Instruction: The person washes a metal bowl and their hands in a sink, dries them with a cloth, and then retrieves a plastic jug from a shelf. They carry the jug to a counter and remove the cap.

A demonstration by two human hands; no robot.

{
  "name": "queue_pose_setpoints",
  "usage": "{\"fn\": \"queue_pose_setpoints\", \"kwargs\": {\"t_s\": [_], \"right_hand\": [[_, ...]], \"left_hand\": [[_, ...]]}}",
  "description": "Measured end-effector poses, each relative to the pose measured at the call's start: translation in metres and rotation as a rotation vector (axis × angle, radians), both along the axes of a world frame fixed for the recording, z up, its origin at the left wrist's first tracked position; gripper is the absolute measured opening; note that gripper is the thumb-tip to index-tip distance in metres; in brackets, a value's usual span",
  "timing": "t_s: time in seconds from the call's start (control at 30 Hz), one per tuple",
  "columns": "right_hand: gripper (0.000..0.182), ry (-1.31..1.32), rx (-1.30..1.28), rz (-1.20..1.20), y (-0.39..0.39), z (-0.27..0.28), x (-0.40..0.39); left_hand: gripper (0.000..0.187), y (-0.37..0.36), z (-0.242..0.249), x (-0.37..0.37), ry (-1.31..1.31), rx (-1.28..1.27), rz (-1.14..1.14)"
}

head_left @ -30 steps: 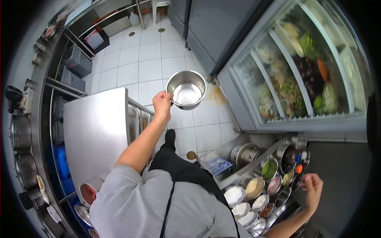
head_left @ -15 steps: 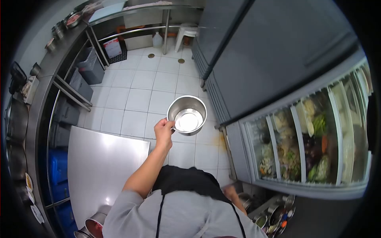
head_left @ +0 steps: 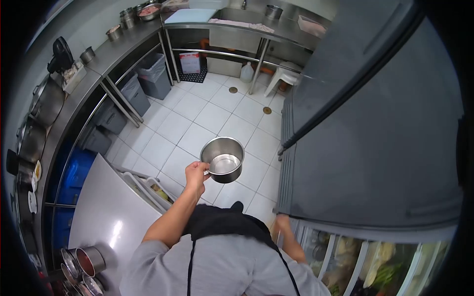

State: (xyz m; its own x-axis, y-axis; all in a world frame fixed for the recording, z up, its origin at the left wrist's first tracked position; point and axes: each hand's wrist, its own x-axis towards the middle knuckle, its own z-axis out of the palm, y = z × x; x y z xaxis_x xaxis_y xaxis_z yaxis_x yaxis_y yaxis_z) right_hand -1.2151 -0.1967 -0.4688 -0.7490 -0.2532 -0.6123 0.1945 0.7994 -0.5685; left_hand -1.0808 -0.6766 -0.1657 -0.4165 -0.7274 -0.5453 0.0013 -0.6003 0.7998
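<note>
My left hand (head_left: 196, 174) is closed around the side handle of a stainless steel pot (head_left: 222, 159). The pot hangs over the floor in front of me, tilted so its shiny inside shows; nothing is visible in it. At my other side, my right hand (head_left: 282, 221) is at the edge of the grey refrigerator door (head_left: 365, 143); its fingers are too small and partly hidden to make out. Below that door lie the refrigerator shelves, with bagged food and green vegetables (head_left: 385, 274).
A steel worktable (head_left: 113, 207) stands at my left, with several pots (head_left: 90, 261) on its near end. The long counter (head_left: 98, 74) holds pans and containers. Beneath it are grey bins (head_left: 154, 76) and blue containers (head_left: 79, 170). A white stool (head_left: 282, 79) stands ahead.
My view has swung right, so the refrigerator interior now sits lower in the picture. My left hand still holds the pot. My right hand now appears at the door's edge.
</note>
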Motion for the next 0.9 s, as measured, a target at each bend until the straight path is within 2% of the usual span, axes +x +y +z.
{"fn": "queue_pose_setpoints", "kwargs": {"t_s": [0.03,0.07,0.1,0.13,0.17,0.2,0.23,0.33,0.47,0.57,0.6,0.63,0.77,0.9], "right_hand": [[0.022,0.047,-0.035,-0.032,-0.06,0.057,-0.05],[0.023,0.089,-0.11,-0.1,-0.105,0.079,-0.092],[0.022,0.15,-0.079,0.061,-0.137,0.079,-0.145],[0.019,0.104,-0.094,0.069,-0.179,0.116,-0.18],[0.017,0.068,-0.274,-0.031,-0.216,0.143,-0.204],[0.015,0.084,-0.278,-0.028,-0.252,0.17,-0.226],[0.014,0.097,-0.286,-0.018,-0.283,0.186,-0.243],[0.012,0.097,-0.291,0.083,-0.345,0.182,-0.282],[0.014,0.178,-0.117,0.359,-0.348,0.098,-0.306],[0.023,-0.009,0.084,0.426,-0.304,0.072,-0.286],[0.022,0.197,0.087,0.591,-0.282,0.061,-0.276],[0.022,0.192,0.137,0.645,-0.264,0.052,-0.272],[0.023,-0.114,0.369,0.413,-0.234,0.049,-0.284],[0.024,-0.157,0.35,0.176,-0.277,0.056,-0.343]], "left_hand": [[0.013,-0.002,0.004,-0.011,-0.009,-0.009,-0.005],[0.013,-0.01,0.011,-0.016,0.011,-0.023,0.001],[0.014,-0.015,0.015,-0.025,0.027,-0.038,0.009],[0.014,-0.02,0.018,-0.034,0.044,-0.049,0.019],[0.015,-0.027,0.018,-0.043,0.042,-0.07,0.035],[0.015,-0.034,0.021,-0.055,0.036,-0.067,0.05],[0.016,-0.043,0.024,-0.063,0.028,-0.067,0.073],[0.016,-0.076,0.015,-0.085,0.022,-0.068,0.138],[0.014,-0.13,-0.016,-0.129,-0.029,-0.039,0.108],[0.015,-0.184,-0.008,-0.179,-0.065,0.008,0.059],[0.016,-0.201,-0.011,-0.197,-0.033,0.018,0.047],[0.015,-0.218,-0.009,-0.217,-0.024,0.007,0.035],[0.014,-0.285,0.013,-0.294,0.019,-0.045,-0.021],[0.015,-0.34,0.029,-0.371,0.089,-0.07,-0.032]]}}
